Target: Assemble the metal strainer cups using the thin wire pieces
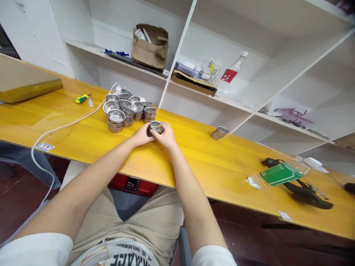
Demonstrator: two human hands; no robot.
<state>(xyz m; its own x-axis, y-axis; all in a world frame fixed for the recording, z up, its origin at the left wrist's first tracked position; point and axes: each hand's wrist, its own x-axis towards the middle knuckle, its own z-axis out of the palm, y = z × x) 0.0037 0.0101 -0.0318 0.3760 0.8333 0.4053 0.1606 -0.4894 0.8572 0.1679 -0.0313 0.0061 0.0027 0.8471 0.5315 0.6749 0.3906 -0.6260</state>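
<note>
Between my two hands is a small round metal strainer cup (155, 126) with a perforated bottom, low over the yellow table. My left hand (142, 135) wraps around its left side. My right hand (165, 136) grips the right side, with the thumb at the front and fingers over the rim. Whether other cups are stacked under it is hidden by my hands. Just left of my hands stand several stacks of similar perforated metal cups (116, 116). A shorter stack of cups (219, 133) stands farther right, near the shelf.
A white cable (69, 124) runs across the table and over its front edge. A screwdriver (82, 98) lies at the left, near a cardboard box (30, 87). To the right are a green-labelled bottle (280, 173) and a black sandal-like object (307, 195). White shelves rise behind.
</note>
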